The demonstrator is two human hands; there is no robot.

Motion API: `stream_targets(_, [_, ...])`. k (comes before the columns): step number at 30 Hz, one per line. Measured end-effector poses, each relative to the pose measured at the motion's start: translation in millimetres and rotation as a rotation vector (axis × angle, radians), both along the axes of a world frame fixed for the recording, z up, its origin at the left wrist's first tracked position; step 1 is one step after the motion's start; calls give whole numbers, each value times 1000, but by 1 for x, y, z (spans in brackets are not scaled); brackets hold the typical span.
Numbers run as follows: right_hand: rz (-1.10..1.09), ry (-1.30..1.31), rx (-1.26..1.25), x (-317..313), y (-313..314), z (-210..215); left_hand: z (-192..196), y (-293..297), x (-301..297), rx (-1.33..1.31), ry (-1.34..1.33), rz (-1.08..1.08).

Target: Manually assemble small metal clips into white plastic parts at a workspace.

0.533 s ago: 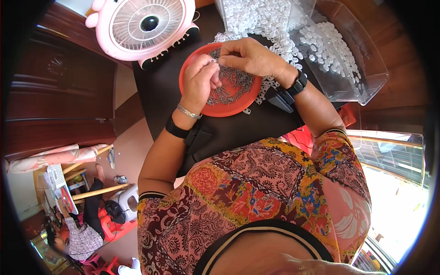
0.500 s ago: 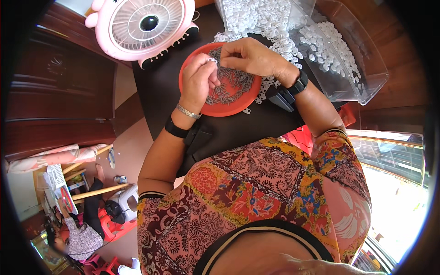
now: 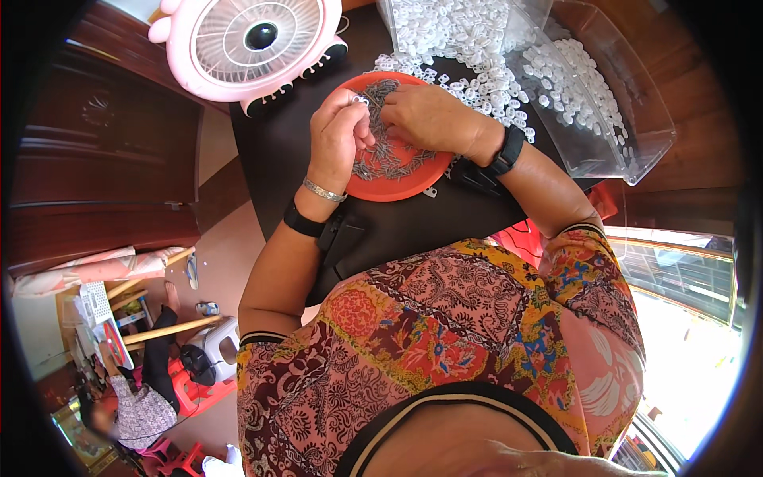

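Observation:
A red round bowl on the dark table holds many small grey screws. Over its left side, my left hand is closed, with a small white plastic piece pinched between thumb and index finger. My right hand reaches down over the bowl's right side, its fingers curled together at the screws. Its fingertips are hidden, so what they hold cannot be made out. Loose white plastic pieces lie spread behind and to the right of the bowl.
At the far left of the table stands a pink fan. Clear plastic bins with more white pieces stand at the far right. Another person sits on the left, away from the table, near a red stool.
My right hand has lowered from above the bowl toward the screws, turning its back upward. The left hand stays nearly in place with the white piece.

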State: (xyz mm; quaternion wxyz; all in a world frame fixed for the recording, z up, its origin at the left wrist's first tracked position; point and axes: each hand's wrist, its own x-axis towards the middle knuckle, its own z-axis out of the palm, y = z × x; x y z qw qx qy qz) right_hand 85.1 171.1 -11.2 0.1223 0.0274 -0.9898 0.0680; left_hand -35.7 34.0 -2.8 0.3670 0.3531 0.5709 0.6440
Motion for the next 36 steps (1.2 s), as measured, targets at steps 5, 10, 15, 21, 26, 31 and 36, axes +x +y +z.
stream_targets(5, [73,-32,-34,4,-1,10,-1,0,-1,-1,-11,12])
stream_targets(10, [48,-68,39,3,-4,8,-2,1,-1,-8,4,7])
stream_targets(15, [13,14,-272,2,3,5,-1,0,0,-2,-6,18])
stream_targets(21, [-23,-36,-422,5,6,17,0,0,-1,15,-9,31])
stream_targets(26, [157,-46,-269,1,-9,7,-1,0,-2,26,-10,52])
stream_targets(31, [112,11,-300,0,-6,4,-1,0,-3,35,-7,56])
stream_targets(36, [21,-3,-481,0,5,7,-1,-1,-3,42,-13,56])
